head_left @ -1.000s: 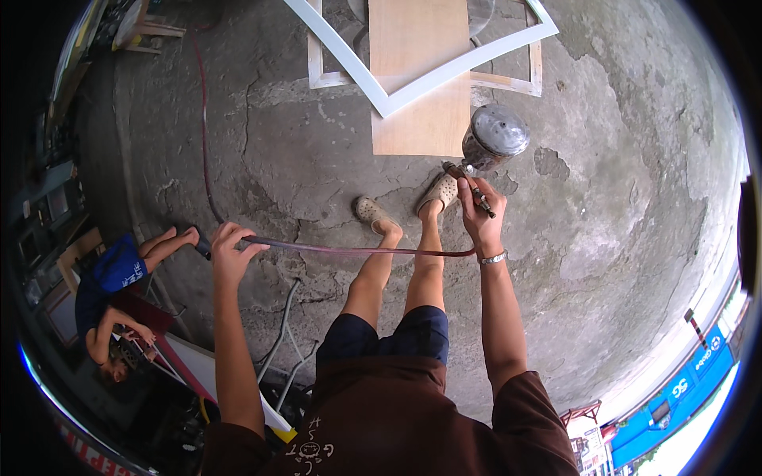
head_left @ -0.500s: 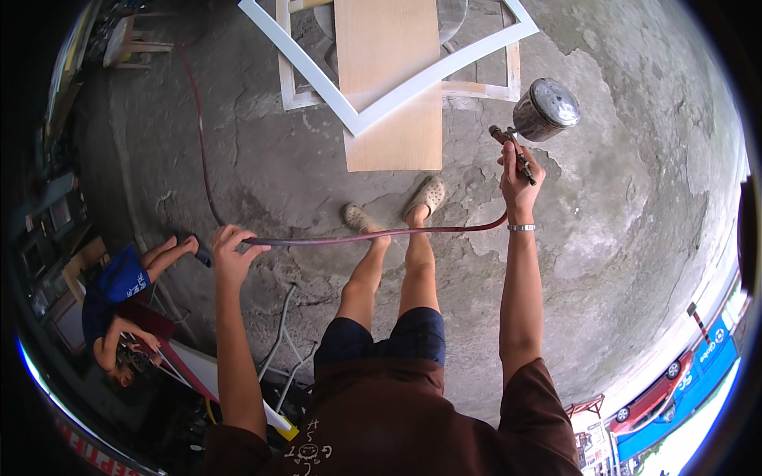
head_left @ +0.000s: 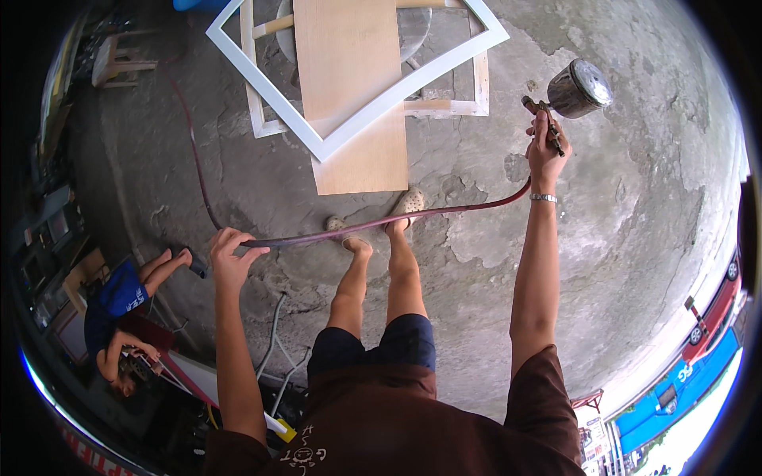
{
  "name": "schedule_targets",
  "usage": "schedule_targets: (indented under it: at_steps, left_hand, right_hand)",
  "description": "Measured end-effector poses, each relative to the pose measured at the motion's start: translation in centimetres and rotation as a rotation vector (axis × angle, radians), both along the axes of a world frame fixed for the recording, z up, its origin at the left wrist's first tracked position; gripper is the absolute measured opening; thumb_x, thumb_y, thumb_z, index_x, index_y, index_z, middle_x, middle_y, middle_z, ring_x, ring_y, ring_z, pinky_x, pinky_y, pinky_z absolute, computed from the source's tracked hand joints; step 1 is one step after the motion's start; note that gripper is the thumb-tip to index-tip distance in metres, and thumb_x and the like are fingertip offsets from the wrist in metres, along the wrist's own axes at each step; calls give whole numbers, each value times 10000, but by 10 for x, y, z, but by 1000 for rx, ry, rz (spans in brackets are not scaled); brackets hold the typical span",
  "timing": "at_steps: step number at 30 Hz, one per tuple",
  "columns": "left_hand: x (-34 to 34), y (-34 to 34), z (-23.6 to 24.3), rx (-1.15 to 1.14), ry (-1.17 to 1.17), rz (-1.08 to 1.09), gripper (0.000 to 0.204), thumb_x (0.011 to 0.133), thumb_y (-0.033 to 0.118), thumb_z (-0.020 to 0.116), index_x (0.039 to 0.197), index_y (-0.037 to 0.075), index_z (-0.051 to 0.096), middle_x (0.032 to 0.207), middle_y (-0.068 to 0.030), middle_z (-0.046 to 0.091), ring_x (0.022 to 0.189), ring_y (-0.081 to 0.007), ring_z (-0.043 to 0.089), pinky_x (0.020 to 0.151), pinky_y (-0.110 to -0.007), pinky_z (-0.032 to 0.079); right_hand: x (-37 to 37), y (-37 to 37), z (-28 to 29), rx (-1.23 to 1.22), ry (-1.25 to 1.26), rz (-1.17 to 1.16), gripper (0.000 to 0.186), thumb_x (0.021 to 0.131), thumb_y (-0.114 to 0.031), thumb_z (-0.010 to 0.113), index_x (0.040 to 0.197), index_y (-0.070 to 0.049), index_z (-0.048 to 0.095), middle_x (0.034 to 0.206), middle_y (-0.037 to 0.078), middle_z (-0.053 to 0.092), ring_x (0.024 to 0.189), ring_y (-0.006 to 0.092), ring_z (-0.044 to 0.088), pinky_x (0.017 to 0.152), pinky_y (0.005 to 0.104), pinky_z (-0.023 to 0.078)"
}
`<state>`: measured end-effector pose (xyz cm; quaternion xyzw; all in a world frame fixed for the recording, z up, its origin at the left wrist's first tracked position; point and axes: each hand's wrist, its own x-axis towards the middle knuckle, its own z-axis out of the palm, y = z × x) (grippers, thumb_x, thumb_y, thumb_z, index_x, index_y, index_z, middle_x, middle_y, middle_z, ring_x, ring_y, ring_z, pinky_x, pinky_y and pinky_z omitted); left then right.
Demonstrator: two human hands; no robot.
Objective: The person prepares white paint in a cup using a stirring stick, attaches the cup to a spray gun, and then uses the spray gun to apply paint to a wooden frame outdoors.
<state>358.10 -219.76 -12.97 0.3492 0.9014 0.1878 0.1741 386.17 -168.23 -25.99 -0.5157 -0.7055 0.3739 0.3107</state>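
Observation:
My right hand [head_left: 548, 163] is wrapped round the handle of a spray gun [head_left: 544, 119], out to the right at arm's length. A metal paint cup [head_left: 580, 88] is attached to the gun. From below that hand a dark red air hose [head_left: 429, 213] runs left across my shins. My left hand [head_left: 232, 258] grips the hose, which continues from there up toward the far left. Ahead of my feet lies a white-painted frame [head_left: 409, 89], askew across a bare wooden board [head_left: 349, 47]. Neither hand touches the frame.
Beneath the board is a second, paler frame [head_left: 482, 79] with bare wood patches. A wooden stool [head_left: 119, 59] stands far left. Another person [head_left: 119, 309] sits at the left, hands on something unclear. Bent metal tubing [head_left: 274, 341] lies near my left arm. The concrete floor [head_left: 635, 198] is chipped.
My right hand has carried the spray gun farther right and slightly forward, lifting the hose's right end. The frames and board have shifted left and lower in view. My left hand keeps its grip.

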Motion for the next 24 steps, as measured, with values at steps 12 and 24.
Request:
schedule_targets:
  at_steps: [12, 24]
  left_hand:
    - [7, 43, -10, 38, 9, -6, 343, 610, 176, 952, 808, 34, 712, 812, -46, 634, 812, -270, 605, 753, -415, 466]
    - [-4, 44, -7, 10, 8, -30, 353, 601, 171, 951, 819, 37, 708, 813, -40, 633, 820, -263, 601, 781, -410, 456]
  right_hand:
    - [-8, 69, 49, 51, 46, -141, 374, 1022, -350, 672, 1050, 7, 777, 688, 42, 704, 592, 84, 645, 584, 251, 499]
    - [-9, 23, 56, -132, -16, 177, 370, 1037, -322, 654, 1142, 17, 757, 710, 26, 705, 534, 48, 557, 483, 235, 400]
